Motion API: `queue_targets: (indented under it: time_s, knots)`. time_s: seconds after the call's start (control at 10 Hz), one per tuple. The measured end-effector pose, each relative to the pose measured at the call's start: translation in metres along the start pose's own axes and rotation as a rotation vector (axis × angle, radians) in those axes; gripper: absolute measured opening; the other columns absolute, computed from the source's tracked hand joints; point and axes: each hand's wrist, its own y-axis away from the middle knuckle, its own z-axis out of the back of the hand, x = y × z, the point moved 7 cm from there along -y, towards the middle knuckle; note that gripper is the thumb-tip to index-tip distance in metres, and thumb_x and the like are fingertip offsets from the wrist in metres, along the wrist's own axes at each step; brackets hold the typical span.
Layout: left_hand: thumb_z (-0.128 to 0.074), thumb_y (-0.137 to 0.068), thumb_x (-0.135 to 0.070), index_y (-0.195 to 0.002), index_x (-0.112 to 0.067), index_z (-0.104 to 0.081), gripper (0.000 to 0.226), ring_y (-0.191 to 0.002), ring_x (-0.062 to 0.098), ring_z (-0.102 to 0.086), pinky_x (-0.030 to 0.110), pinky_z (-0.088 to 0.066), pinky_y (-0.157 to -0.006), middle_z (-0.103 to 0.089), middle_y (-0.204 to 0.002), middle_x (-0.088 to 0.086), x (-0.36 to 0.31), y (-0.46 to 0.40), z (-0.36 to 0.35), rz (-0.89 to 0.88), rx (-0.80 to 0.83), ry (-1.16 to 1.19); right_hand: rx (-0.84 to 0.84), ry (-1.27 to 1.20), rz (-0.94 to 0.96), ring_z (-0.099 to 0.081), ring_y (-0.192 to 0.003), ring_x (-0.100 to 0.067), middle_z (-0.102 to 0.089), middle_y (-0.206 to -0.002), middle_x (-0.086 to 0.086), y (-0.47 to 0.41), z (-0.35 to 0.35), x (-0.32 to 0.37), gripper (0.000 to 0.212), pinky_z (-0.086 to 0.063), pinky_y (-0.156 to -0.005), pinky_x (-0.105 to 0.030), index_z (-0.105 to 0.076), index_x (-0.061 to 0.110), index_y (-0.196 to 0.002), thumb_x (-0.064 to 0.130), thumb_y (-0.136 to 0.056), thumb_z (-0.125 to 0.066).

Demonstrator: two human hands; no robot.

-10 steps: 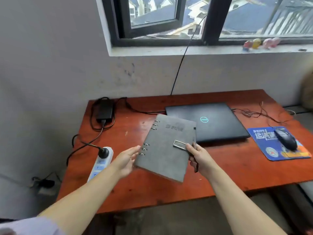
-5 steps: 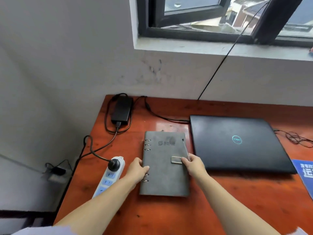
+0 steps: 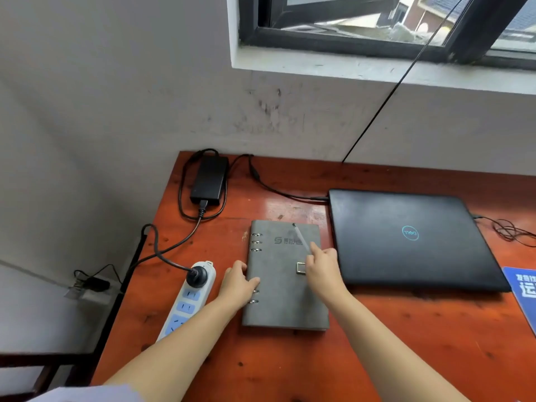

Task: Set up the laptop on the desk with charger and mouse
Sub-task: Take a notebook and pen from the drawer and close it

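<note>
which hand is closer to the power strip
Left. The left hand rests on the ring-bound edge of the grey notebook, just right of the power strip. The right hand is on the notebook's far side, beside the closed laptop.

Dell logo — upside down — on the laptop lid.

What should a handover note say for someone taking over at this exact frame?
Left hand rests on the ring edge of the grey notebook, lying flat on the desk. Right hand holds a pen over its cover.
Laptop is closed, with the charger cable at its left edge. Charger brick is plugged into the power strip.
Left: open the laptop. Mouse not in view; only the mouse pad corner shows.
</note>
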Motion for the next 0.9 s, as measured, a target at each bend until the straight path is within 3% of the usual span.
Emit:
queue_targets:
  time_s: [0.1,0.3,0.4,0.6,0.8,0.9]
  knots:
    - [-0.065,-0.081,-0.020,-0.106,-0.006,-0.053,0.031,-0.099,0.033,-0.056,0.033,-0.042,-0.080,-0.057,-0.107,0.019,0.000,0.001,0.000,-0.008,0.009,-0.006,0.018,0.148,0.088,-0.049,-0.098,-0.038,-0.042,-0.097,-0.017,0.011,-0.016,0.020,0.030,-0.042,-0.091,-0.038,-0.058,0.003,-0.109,0.004,-0.091,-0.034]
    - [-0.065,-0.082,-0.021,-0.108,-0.005,-0.052,0.033,-0.102,0.034,-0.056,0.034,-0.042,-0.085,-0.057,-0.113,0.021,0.001,0.002,0.000,-0.016,0.016,0.011,0.011,0.181,0.047,-0.050,-0.107,-0.039,-0.044,-0.118,-0.020,0.021,-0.050,0.027,0.043,-0.045,-0.090,-0.038,-0.040,0.011,-0.138,0.011,-0.095,-0.035]
    - [-0.065,-0.082,-0.021,-0.108,-0.005,-0.052,0.033,-0.102,0.034,-0.055,0.034,-0.042,-0.085,-0.056,-0.113,0.021,0.002,0.001,0.000,-0.024,0.016,0.011,-0.003,0.259,0.054,-0.050,-0.109,-0.037,-0.047,-0.116,-0.017,0.021,-0.056,0.024,0.042,-0.046,-0.086,-0.039,-0.043,0.019,-0.137,0.015,-0.095,-0.037]
    - [-0.066,-0.082,-0.021,-0.107,-0.004,-0.053,0.033,-0.102,0.034,-0.055,0.035,-0.042,-0.086,-0.056,-0.113,0.021,0.003,-0.001,-0.001,-0.020,0.018,0.020,-0.017,0.295,0.077,-0.053,-0.100,-0.037,-0.049,-0.108,-0.019,0.018,-0.055,0.022,0.027,-0.047,-0.080,-0.039,-0.053,0.009,-0.117,0.018,-0.095,-0.040]
    - [-0.066,-0.081,-0.024,-0.112,-0.006,-0.053,0.038,-0.103,0.032,-0.056,0.034,-0.043,-0.087,-0.056,-0.115,0.018,0.004,-0.001,0.001,-0.009,0.032,0.024,-0.056,0.070,0.030,-0.056,-0.099,-0.039,-0.063,-0.093,-0.026,0.013,-0.036,0.010,0.029,-0.034,-0.075,-0.037,-0.062,-0.001,-0.088,0.014,-0.095,-0.038]
    - [-0.066,-0.081,-0.026,-0.119,-0.007,-0.050,0.046,-0.103,0.031,-0.057,0.034,-0.044,-0.088,-0.056,-0.116,0.017,0.006,0.002,0.002,-0.008,0.058,0.046,-0.046,-0.090,-0.087,-0.062,-0.082,-0.032,-0.070,-0.091,-0.023,0.007,-0.008,-0.004,0.034,-0.044,-0.072,-0.035,-0.063,-0.002,-0.079,0.018,-0.094,-0.039]
